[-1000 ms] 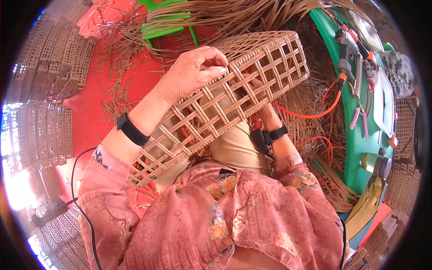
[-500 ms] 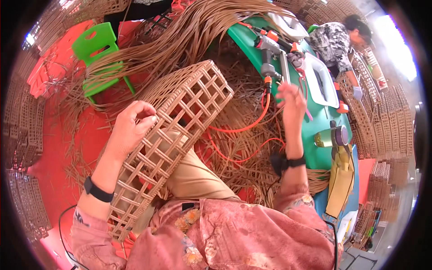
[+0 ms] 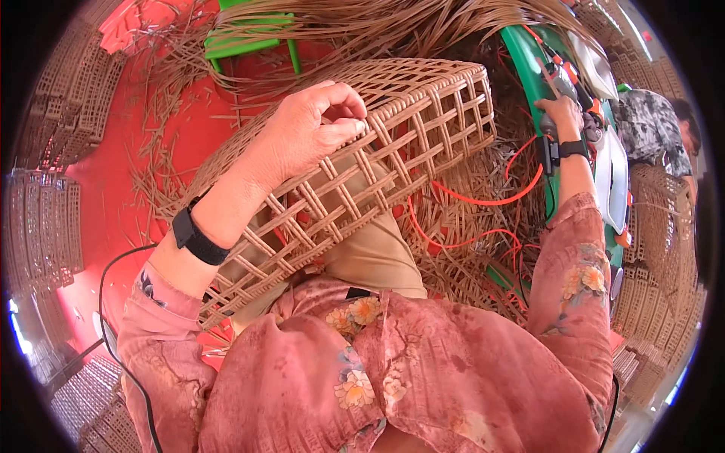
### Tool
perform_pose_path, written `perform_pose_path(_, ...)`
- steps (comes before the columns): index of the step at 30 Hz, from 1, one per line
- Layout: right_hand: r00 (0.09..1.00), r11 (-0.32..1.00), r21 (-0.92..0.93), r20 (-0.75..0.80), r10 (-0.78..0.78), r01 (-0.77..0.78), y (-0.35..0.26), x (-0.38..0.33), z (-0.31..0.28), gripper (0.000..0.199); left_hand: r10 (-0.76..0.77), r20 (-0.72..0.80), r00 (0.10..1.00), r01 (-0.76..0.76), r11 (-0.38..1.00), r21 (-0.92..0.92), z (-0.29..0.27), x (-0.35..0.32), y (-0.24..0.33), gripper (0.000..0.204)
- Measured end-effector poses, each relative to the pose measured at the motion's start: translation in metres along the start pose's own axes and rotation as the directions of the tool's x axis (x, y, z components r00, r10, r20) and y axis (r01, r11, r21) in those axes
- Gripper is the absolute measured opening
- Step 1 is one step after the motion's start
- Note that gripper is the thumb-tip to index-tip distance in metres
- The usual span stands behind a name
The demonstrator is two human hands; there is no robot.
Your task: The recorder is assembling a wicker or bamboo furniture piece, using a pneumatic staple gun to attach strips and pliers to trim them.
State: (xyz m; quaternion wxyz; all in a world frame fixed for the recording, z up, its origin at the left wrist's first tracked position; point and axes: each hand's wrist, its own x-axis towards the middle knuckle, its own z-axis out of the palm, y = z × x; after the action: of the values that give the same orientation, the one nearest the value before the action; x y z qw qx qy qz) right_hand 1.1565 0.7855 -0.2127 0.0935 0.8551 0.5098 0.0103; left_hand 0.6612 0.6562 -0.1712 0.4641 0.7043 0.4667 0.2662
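A large brown woven basket (image 3: 434, 124) with an open lattice side rests tilted across my lap. At its upper edge my left hand (image 3: 313, 124) is closed, with thumb and forefinger pinching the rim. To the right, my right hand (image 3: 565, 115) is closed round the grey air nail gun (image 3: 549, 127) lying on the green table (image 3: 522, 57). My fingers partly hide the tool. An orange hose (image 3: 521, 198) curves down from it toward the basket.
Long brown strands (image 3: 362, 21) hang across the far side, over a green chair (image 3: 253, 45). Scraps of strand litter the red floor (image 3: 147, 196). White frame-like pieces (image 3: 610, 181) lie on the table. Stacked woven panels (image 3: 49, 219) stand left; a co-worker (image 3: 651, 128) is at the far right.
My right hand has gone from the air above the table's edge onto the nail gun and closed on it. My view has shifted; my left hand stays at the basket's rim.
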Motion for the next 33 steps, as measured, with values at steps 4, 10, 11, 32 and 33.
perform_pose_path(4,1.000,0.994,0.106,-0.008,-0.002,0.003,0.013,0.001,-0.009,0.052,0.029,-0.030,0.999,-0.030,0.998,-0.054,0.002,-0.005,-0.002,0.013)
perform_pose_path(10,0.991,0.782,0.610,-0.104,-0.084,0.130,0.045,-0.063,-0.054,0.037,0.009,-0.029,1.000,-0.010,0.999,-0.037,0.005,-0.008,0.002,0.013)
perform_pose_path(11,0.990,0.711,0.691,-0.124,-0.065,0.132,0.042,-0.094,-0.072,0.034,0.011,-0.037,0.999,-0.013,0.999,-0.040,0.005,-0.009,0.002,0.013)
perform_pose_path(32,0.810,0.425,0.884,0.099,-0.578,0.196,-0.071,-0.342,-0.120,0.033,0.104,-0.074,0.992,-0.108,0.992,-0.059,0.010,-0.003,-0.015,0.013)
perform_pose_path(33,0.808,0.426,0.883,0.100,-0.581,0.197,-0.072,-0.342,-0.118,0.033,0.063,-0.046,0.997,-0.066,0.995,-0.078,0.011,-0.003,-0.012,0.010)
